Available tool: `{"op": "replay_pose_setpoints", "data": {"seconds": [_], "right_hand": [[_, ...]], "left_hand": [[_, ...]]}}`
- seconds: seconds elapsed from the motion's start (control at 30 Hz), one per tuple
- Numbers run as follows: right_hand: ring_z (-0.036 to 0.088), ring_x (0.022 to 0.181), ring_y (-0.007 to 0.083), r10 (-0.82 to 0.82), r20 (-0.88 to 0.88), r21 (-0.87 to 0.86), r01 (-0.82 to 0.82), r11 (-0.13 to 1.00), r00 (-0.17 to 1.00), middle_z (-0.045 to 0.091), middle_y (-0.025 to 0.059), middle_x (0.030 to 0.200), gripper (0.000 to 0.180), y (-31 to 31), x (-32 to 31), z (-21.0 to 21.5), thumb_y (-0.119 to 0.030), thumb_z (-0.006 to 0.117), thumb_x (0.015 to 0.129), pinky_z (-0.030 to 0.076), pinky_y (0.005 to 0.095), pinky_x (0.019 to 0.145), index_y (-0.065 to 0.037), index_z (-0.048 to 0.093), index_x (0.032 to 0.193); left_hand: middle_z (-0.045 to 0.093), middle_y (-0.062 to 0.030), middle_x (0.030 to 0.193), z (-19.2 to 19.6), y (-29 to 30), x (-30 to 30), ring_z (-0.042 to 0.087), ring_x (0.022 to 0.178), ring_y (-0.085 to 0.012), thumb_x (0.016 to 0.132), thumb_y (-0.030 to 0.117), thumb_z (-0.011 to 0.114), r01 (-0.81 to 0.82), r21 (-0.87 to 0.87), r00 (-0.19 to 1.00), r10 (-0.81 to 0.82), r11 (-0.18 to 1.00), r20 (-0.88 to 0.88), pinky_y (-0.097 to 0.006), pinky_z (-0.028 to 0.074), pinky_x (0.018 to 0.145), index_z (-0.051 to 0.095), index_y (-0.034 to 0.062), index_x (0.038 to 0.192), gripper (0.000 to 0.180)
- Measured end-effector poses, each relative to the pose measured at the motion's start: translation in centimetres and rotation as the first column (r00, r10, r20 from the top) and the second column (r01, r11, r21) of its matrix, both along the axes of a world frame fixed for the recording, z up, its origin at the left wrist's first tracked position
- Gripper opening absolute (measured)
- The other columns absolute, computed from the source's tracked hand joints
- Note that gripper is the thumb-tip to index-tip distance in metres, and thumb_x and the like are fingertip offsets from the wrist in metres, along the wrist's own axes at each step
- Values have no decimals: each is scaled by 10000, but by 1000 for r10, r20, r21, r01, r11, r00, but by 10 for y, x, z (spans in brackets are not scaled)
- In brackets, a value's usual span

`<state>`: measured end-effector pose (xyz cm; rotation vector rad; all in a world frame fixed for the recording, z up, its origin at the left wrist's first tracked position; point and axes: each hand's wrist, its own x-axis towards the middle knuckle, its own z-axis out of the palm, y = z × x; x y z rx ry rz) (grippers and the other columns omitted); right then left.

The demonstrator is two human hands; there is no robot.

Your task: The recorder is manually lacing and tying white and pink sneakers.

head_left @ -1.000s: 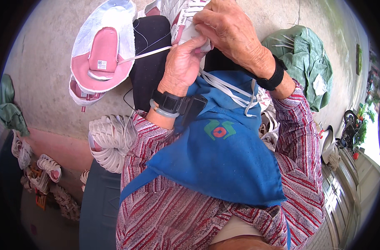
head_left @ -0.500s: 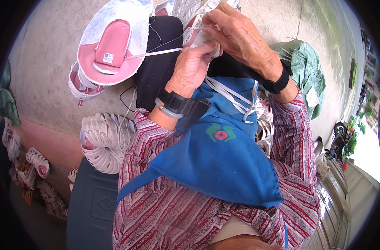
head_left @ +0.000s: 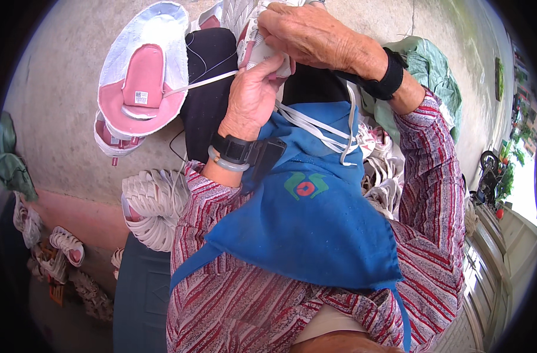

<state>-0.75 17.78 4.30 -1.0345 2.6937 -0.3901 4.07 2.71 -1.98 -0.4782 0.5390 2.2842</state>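
A white and pink shoe [head_left: 253, 52] is propped over my lap at the top of the view. My left hand [head_left: 250, 97] grips its near end, thumb along the upper. Bent over the shoe's far side, my right hand [head_left: 318, 38] has its fingers drawn together at the lacing area; what they pinch is hidden. A flat white lace [head_left: 206, 82] runs leftward from beside my left hand. Several loose white laces [head_left: 315, 126] lie across my blue apron [head_left: 303, 235].
Pink and white shoe pieces [head_left: 168, 70] lie on the concrete floor at the left. White strappy bundles [head_left: 153, 206] sit beside my left arm, above a dark blue stool [head_left: 142, 294]. A green sack [head_left: 427, 76] stands at the right; more white shoe parts [head_left: 383, 170] are by my right elbow.
My right hand has turned flatter and its fingers have come down closer onto the shoe. My left hand keeps its hold. The whole view has shifted slightly.
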Motion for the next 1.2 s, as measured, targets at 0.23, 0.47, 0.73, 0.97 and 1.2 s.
{"op": "replay_pose_setpoints", "data": {"seconds": [0.23, 0.47, 0.73, 0.97, 1.2], "right_hand": [[574, 705, 308, -327, -70, -509, 248, 824, 943, 480, 176, 826, 281, -64, 17, 30, -139, 667, 707, 489, 357, 486, 35, 494, 843], [539, 629, 219, -317, -244, -453, 182, 873, 916, 436, 116, 763, 193, -110, 55, 38, -136, 564, 731, 441, 310, 457, 29, 506, 813], [544, 629, 161, -782, 96, -570, 678, 464, 616, 563, 62, 827, 190, -8, 77, 8, -88, 557, 854, 441, 285, 572, -27, 571, 1033], [589, 802, 329, -652, 67, -384, 623, 682, 755, 581, 157, 857, 178, 1, 76, -20, -172, 523, 870, 480, 390, 690, -19, 562, 952], [588, 769, 300, -522, -15, -159, 514, 843, 853, 575, 137, 812, 154, 32, 66, -1, -138, 559, 849, 468, 352, 682, -22, 601, 940]], "left_hand": [[577, -85, 1093, 23, -52, 6, 554, 969, -142, 891, 229, 560, 120, -737, 678, -597, 665, -428, -265, 436, 822, 513, -10, 1120, 335], [455, -12, 744, 47, -34, -16, 447, 613, -79, 936, 207, 469, 9, -728, 855, -383, 686, -349, -225, 384, 532, 476, 47, 845, 184], [453, 32, 497, 177, -213, -59, 446, 435, -65, 751, -87, 432, -502, 533, 608, 716, 681, -343, -196, 359, 457, 477, 97, 556, 272], [508, -65, 730, 168, -242, -47, 495, 742, -178, 821, 71, 540, -651, 23, 542, 486, 759, -686, -332, 411, 766, 567, 57, 716, 110], [447, -153, 997, 139, -226, -51, 426, 955, -305, 808, 92, 554, -804, -8, 482, 644, 594, -594, -454, 339, 913, 566, 50, 899, 101]]}}
